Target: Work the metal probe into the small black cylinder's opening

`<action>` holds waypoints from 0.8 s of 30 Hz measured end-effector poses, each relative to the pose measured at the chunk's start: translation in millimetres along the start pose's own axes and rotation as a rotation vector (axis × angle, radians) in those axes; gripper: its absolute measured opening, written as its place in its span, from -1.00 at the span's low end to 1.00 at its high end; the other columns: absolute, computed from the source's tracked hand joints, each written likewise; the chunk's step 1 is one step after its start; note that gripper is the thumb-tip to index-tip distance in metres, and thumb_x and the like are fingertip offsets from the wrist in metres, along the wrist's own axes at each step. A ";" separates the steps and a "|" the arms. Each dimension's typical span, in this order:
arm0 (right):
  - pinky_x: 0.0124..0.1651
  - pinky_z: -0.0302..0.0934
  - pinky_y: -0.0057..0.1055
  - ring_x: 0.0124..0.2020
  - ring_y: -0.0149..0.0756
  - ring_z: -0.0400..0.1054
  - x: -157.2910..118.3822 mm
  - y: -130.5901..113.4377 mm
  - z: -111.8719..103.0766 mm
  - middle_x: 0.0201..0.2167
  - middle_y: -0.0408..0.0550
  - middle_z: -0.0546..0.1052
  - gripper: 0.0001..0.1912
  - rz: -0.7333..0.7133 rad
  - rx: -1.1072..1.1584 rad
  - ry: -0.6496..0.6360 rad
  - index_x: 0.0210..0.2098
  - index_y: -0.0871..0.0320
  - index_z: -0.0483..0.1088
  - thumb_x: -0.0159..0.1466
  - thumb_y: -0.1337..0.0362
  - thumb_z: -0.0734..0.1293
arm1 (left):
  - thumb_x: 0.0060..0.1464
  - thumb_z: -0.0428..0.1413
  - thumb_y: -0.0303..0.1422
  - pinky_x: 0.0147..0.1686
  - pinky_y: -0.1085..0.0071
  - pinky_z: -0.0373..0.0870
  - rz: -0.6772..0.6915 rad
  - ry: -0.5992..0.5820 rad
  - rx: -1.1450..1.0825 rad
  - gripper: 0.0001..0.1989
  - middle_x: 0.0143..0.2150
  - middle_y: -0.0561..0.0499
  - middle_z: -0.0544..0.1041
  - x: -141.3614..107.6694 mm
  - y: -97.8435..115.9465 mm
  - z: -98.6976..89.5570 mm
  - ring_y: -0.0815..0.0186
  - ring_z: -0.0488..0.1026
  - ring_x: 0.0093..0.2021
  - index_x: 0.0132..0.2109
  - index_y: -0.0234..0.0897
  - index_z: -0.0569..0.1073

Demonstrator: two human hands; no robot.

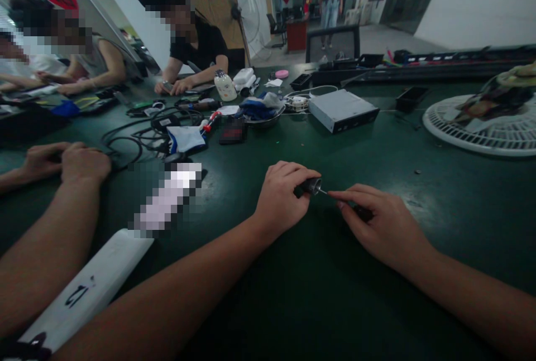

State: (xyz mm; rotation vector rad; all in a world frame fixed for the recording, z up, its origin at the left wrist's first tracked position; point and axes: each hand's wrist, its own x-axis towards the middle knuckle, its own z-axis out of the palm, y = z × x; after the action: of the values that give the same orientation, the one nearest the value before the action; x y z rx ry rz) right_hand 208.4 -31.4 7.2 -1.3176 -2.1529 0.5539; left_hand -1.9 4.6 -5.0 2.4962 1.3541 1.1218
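Note:
Over the dark green table, my left hand (285, 196) is closed around a small dark cylindrical part (312, 185), whose hollow-looking end faces right. My right hand (383, 221) grips a thin screwdriver (363, 213) by its dark handle, index finger stretched along the shaft. The screwdriver's metal tip meets the open end of the dark part; whether it sits on a screw is too small to tell. My left fingers hide most of the part.
A long white device (90, 294) and a blurred bright screen (170, 196) lie left of my left forearm. Another person's hands (86, 163) rest farther left. A silver drive box (341, 109), cables (121, 140) and a white fan grille (481, 132) lie beyond.

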 end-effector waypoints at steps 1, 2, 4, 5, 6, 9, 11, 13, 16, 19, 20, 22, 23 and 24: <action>-0.38 0.27 -0.33 -0.40 -0.38 0.37 0.1 0.0 -0.1 -0.21 -0.10 0.53 -0.70 0.012 -0.005 0.010 0.01 0.08 0.50 0.34 0.32 0.24 | 0.02 0.16 -0.56 -0.05 0.19 0.31 0.002 -0.013 0.003 -0.68 -0.15 0.02 0.57 -0.2 0.2 -0.2 0.21 0.45 -0.08 -0.07 -0.16 0.54; -0.39 0.26 -0.34 -0.41 -0.38 0.37 0.2 0.0 -0.3 -0.21 -0.10 0.53 -0.70 0.015 -0.001 0.019 0.02 0.08 0.50 0.35 0.32 0.24 | 0.02 0.16 -0.55 -0.06 0.20 0.30 0.005 -0.030 0.005 -0.67 -0.15 0.03 0.56 -0.4 0.6 -0.6 0.22 0.45 -0.09 -0.07 -0.15 0.54; -0.38 0.27 -0.36 -0.38 -0.39 0.38 0.4 0.2 -0.8 -0.19 -0.10 0.53 -0.69 -0.017 0.029 0.022 0.04 0.08 0.48 0.36 0.33 0.23 | 0.02 0.15 -0.53 -0.07 0.22 0.29 0.010 -0.070 0.003 -0.66 -0.14 0.03 0.55 -0.7 1.8 -1.7 0.24 0.45 -0.09 -0.05 -0.14 0.54; -0.36 0.28 -0.37 -0.36 -0.39 0.39 0.5 0.5 -1.0 -0.18 -0.10 0.53 -0.68 -0.049 0.048 0.013 0.04 0.08 0.48 0.36 0.34 0.22 | 0.02 0.14 -0.52 -0.08 0.23 0.29 0.009 -0.087 0.002 -0.66 -0.13 0.03 0.54 -0.8 2.5 -2.5 0.25 0.45 -0.09 -0.04 -0.14 0.54; -0.33 0.29 -0.38 -0.32 -0.39 0.40 0.5 0.8 -1.0 -0.16 -0.10 0.53 -0.68 -0.082 0.064 -0.004 0.05 0.07 0.47 0.36 0.35 0.22 | 0.02 0.13 -0.52 -0.09 0.23 0.29 0.004 -0.101 0.004 -0.65 -0.12 0.03 0.54 -0.8 3.3 -3.3 0.25 0.45 -0.09 -0.04 -0.14 0.53; -0.28 0.30 -0.39 -0.29 -0.39 0.42 0.7 1.7 0.1 -0.16 -0.11 0.54 -0.68 -0.121 0.056 -0.070 0.03 0.05 0.48 0.36 0.36 0.21 | -0.03 0.10 -0.52 -0.09 0.23 0.27 -0.013 -0.154 0.034 -0.64 -0.11 0.02 0.54 -0.2 6.1 -5.8 0.23 0.45 -0.09 -0.07 -0.18 0.52; -0.28 0.30 -0.37 -0.31 -0.38 0.43 0.8 1.4 1.7 -0.20 -0.13 0.55 -0.69 -0.094 -0.003 -0.097 0.00 0.03 0.49 0.35 0.35 0.21 | -0.06 0.08 -0.51 -0.12 0.22 0.27 -0.020 -0.218 0.071 -0.68 -0.14 0.01 0.54 0.5 8.3 -7.0 0.22 0.45 -0.11 -0.11 -0.20 0.50; -0.27 0.30 -0.35 -0.31 -0.34 0.45 0.7 0.3 3.4 -0.21 -0.14 0.57 -0.69 -0.064 -0.087 -0.103 -0.01 0.01 0.49 0.34 0.33 0.21 | -0.04 0.06 -0.48 -0.15 0.23 0.27 -0.034 -0.287 0.121 -0.74 -0.20 0.01 0.53 1.1 10.7 -7.6 0.21 0.46 -0.16 -0.16 -0.21 0.48; -0.35 0.28 -0.32 -0.34 -0.27 0.46 0.7 -2.1 5.2 -0.23 -0.12 0.59 -0.71 -0.013 -0.222 -0.088 -0.02 0.01 0.47 0.30 0.22 0.26 | 0.03 0.03 -0.41 -0.25 0.28 0.30 -0.075 -0.346 0.192 -0.84 -0.28 0.01 0.53 2.0 13.7 -7.4 0.22 0.46 -0.26 -0.21 -0.21 0.42; -0.48 0.17 -0.34 -0.45 -0.23 0.43 1.8 -3.6 5.9 -0.37 -0.11 0.59 -0.64 0.044 -0.326 -0.084 0.00 0.01 0.45 0.26 0.05 0.29 | 0.09 0.03 -0.27 -0.37 0.32 0.31 -0.161 -0.382 0.288 -0.83 -0.31 0.01 0.54 4.3 14.5 -5.9 0.21 0.47 -0.34 -0.18 -0.20 0.40; -0.50 0.13 -0.34 -0.47 -0.23 0.43 2.5 -3.7 6.1 -0.41 -0.12 0.58 -0.62 0.051 -0.348 -0.087 0.02 -0.01 0.45 0.27 0.02 0.29 | 0.09 0.04 -0.22 -0.40 0.33 0.32 -0.200 -0.399 0.335 -0.79 -0.32 0.00 0.54 5.5 14.1 -5.3 0.19 0.48 -0.36 -0.16 -0.19 0.41; -0.49 0.08 -0.35 -0.46 -0.22 0.43 4.6 -3.1 6.3 -0.42 -0.15 0.58 -0.62 0.048 -0.364 -0.090 0.04 -0.08 0.45 0.27 0.02 0.28 | 0.07 0.08 -0.16 -0.38 0.31 0.36 -0.272 -0.417 0.426 -0.73 -0.31 -0.03 0.56 8.8 12.5 -4.2 0.14 0.51 -0.33 -0.13 -0.18 0.43; -0.48 0.08 -0.36 -0.43 -0.22 0.43 5.7 -2.6 6.4 -0.40 -0.15 0.59 -0.67 0.040 -0.349 -0.102 0.00 -0.09 0.48 0.29 0.03 0.27 | 0.06 0.09 -0.14 -0.36 0.30 0.38 -0.297 -0.415 0.453 -0.72 -0.29 -0.04 0.57 10.6 11.5 -3.9 0.12 0.53 -0.31 -0.12 -0.17 0.44; -0.47 0.08 -0.36 -0.42 -0.23 0.43 6.9 -1.9 6.5 -0.40 -0.15 0.59 -0.71 0.039 -0.343 -0.099 -0.09 -0.08 0.51 0.29 0.02 0.27 | 0.07 0.09 -0.14 -0.35 0.29 0.39 -0.311 -0.411 0.466 -0.73 -0.29 -0.05 0.57 12.5 10.6 -3.8 0.10 0.54 -0.30 -0.13 -0.16 0.45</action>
State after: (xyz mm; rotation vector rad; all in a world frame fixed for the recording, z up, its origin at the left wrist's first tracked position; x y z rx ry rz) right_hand 200.4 -26.3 5.1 -1.5420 -2.3851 0.2757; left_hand 7.3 6.7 8.9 2.4637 1.9358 0.2288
